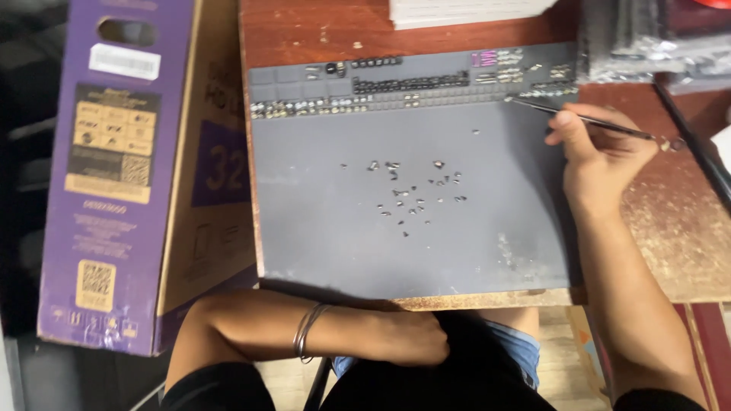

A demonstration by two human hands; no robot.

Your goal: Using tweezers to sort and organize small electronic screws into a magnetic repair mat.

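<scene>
Overhead view of a worn wooden table [685, 251] carrying a grey mat [320, 251]. The right hand [601, 156] rests at the mat's right edge, thumb and fingers pressed together around a thin dark tool [586, 119]. The tool lies nearly level, its tip pointing left and reaching the right end of the compartment rows [415, 84] that run along the mat's far edge. These rows hold sorted small metal parts, dark and silvery, with a few pink pieces near the right.

A loose scatter of screws [411, 194] lies on the open mat near its middle, well apart from the tool tip and from both hands. One stray speck sits nearer the right hand, between the scatter and the rows.

The left hand [415, 339] lies below the table's near edge, across the lap, its fingers curled loosely; it holds nothing visible. Thin bangles [306, 332] circle the left wrist.

A purple-and-tan box [122, 175] stands just beside the table's left side. At the far edge, a white stack [464, 11] touches the table top, and a bundle of clear plastic bags [655, 42] lies at the upper right. A dark strip [697, 148] runs diagonally near the right edge.
</scene>
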